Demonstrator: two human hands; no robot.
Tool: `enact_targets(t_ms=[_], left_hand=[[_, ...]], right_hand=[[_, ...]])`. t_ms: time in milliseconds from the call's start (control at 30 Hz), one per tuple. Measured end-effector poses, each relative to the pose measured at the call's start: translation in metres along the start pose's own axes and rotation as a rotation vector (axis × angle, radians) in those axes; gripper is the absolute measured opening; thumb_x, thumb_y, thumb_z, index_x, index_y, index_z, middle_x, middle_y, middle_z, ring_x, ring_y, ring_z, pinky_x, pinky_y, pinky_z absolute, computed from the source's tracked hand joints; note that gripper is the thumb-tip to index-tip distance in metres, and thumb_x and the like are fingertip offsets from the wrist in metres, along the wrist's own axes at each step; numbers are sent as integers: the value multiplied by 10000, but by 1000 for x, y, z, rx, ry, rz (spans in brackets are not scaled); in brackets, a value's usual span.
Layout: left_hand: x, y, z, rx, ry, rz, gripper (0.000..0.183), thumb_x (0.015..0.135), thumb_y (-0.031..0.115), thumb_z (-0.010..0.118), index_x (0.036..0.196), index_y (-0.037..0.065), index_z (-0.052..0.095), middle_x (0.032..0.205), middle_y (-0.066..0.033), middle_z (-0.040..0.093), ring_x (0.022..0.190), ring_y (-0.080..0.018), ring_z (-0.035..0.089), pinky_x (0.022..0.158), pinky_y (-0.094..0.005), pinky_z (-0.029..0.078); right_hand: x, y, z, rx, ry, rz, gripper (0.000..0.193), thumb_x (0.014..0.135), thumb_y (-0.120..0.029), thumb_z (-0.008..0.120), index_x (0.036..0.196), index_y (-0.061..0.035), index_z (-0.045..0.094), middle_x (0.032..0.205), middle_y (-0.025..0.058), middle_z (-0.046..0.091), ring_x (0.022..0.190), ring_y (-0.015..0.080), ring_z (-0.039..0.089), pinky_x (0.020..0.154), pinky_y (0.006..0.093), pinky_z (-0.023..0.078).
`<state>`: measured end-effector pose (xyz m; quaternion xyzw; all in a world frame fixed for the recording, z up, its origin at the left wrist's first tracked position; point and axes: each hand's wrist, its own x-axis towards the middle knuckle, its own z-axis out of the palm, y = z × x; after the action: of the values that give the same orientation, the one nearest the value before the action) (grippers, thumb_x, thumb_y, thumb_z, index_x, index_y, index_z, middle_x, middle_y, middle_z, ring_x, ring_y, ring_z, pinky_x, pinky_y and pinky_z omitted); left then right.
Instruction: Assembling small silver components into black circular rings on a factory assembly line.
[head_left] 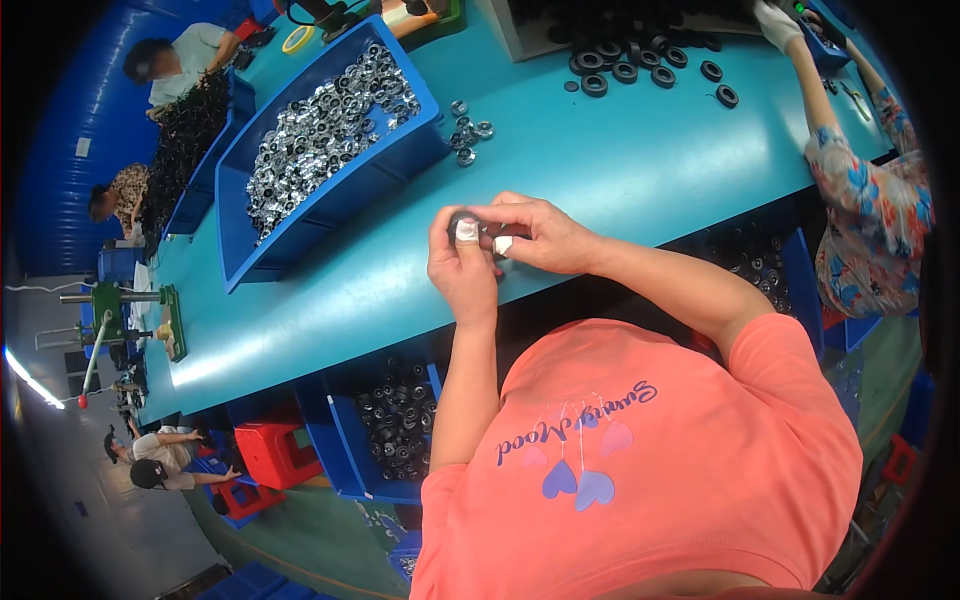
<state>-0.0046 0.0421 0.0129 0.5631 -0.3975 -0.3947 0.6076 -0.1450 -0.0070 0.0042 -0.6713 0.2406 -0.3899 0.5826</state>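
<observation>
Above the near edge of the table, my left hand (463,262) and my right hand (548,236) come together with fingers closed. Between them is a small black round part (462,216), mostly covered by my fingers, so its exact kind is hard to see. White wrapping covers both thumb tips, which press against the part. Beyond my hands, a few shiny metal hubs (466,135) lie loose on the table. A long blue bin (300,215) full of similar hubs stands to their left.
Black rubber rings (625,72) lie scattered at the far side of the turquoise table (600,165). At right, a co-worker's gloved hand (778,27) reaches over it. A green hand press (110,310) stands left. Under the table, a blue bin (345,450) holds black wheels, near a red stool (275,452).
</observation>
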Motion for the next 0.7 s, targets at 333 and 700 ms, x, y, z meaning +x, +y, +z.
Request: enact_targets(t_ms=[333, 700], left_hand=[[11, -1, -9, -69, -149, -98, 268, 1049, 127, 499, 1285, 46, 597, 852, -57, 626, 565, -75, 519, 466, -243, 452], [10, 6, -1, -32, -137, -104, 275, 1015, 91, 537, 1272, 64, 630, 790, -33, 594, 517, -57, 476, 444, -222, 431]], right_hand=[[5, -3, -10, 24, 41, 143, 405, 890, -27, 613, 1288, -66, 676, 1020, 46, 614, 933, 134, 587, 858, 284, 491], [7, 3, -11, 56, 62, 163, 423, 888, -15, 578, 1298, -62, 669, 1027, 46, 612, 957, 139, 595, 879, 282, 490]])
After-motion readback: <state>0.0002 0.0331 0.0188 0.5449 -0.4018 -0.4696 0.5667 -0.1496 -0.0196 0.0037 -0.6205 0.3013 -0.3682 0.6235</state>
